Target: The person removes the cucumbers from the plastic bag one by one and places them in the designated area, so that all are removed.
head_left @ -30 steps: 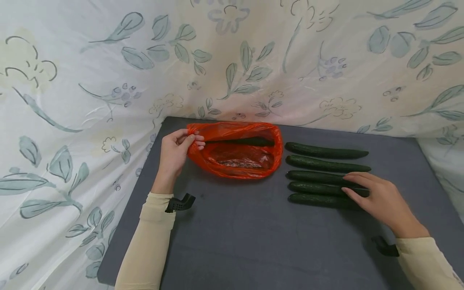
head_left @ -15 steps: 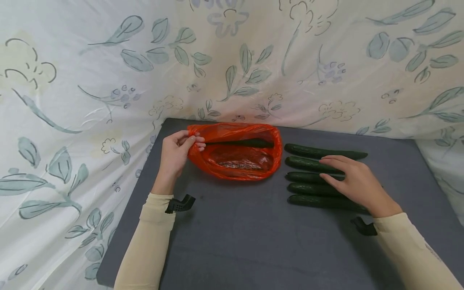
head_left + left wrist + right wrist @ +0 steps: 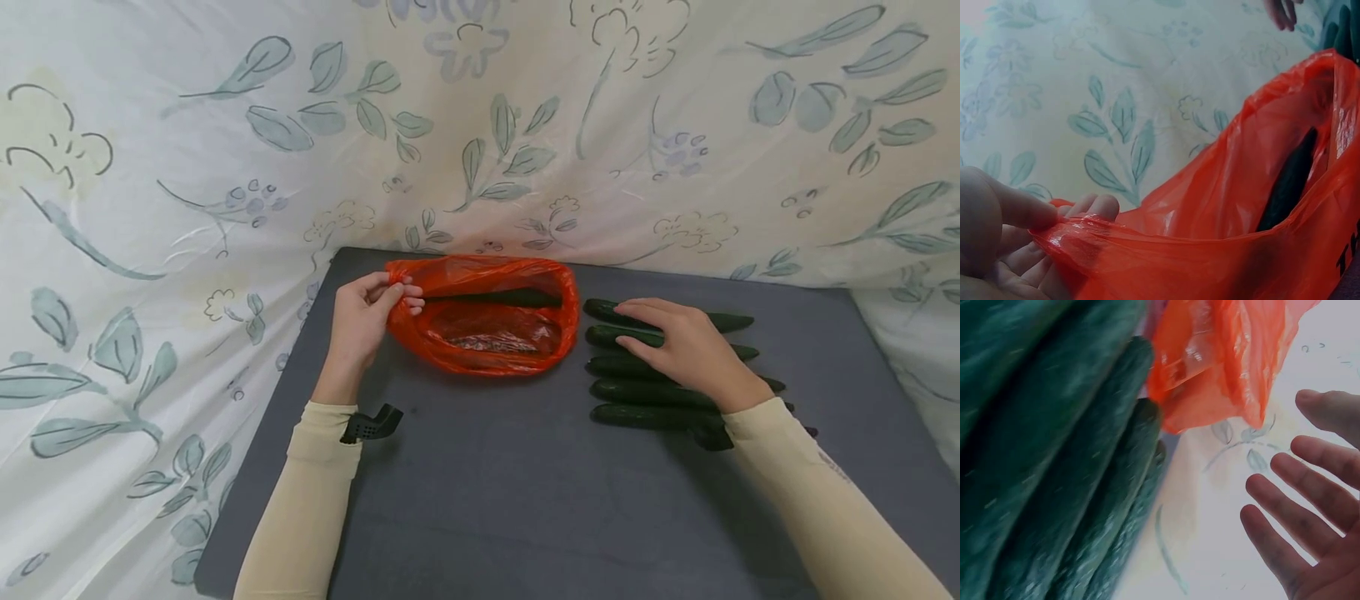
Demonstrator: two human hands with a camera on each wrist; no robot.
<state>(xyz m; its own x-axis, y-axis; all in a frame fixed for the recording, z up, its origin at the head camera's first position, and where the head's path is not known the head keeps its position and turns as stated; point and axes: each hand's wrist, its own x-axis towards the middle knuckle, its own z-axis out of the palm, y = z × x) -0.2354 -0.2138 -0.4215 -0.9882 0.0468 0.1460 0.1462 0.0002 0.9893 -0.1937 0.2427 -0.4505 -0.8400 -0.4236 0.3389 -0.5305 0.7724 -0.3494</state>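
Observation:
My left hand (image 3: 360,321) pinches the gathered left edge of a red plastic bag (image 3: 495,364) between thumb and fingers. The bag's mouth gapes upward, and one dark green cucumber (image 3: 517,297) lies inside along its far wall. In the left wrist view the thumb presses the film against the fingers, and the cucumber (image 3: 1288,184) shows through the opening. Right of the bag, several cucumbers (image 3: 637,417) lie side by side in a row. Over the two farthest ones hovers my right hand (image 3: 686,346). Its fingers (image 3: 1304,487) are spread and hold nothing in the right wrist view.
A dark grey table (image 3: 480,492) bears everything. Behind it and along the left side hangs a floral cloth (image 3: 465,108), close to the table's far edge. Each wrist carries a black camera mount (image 3: 372,422).
My right hand has moved left and away from me, from the near cucumbers' right ends to above the farthest ones. The left hand keeps its grip on the bag.

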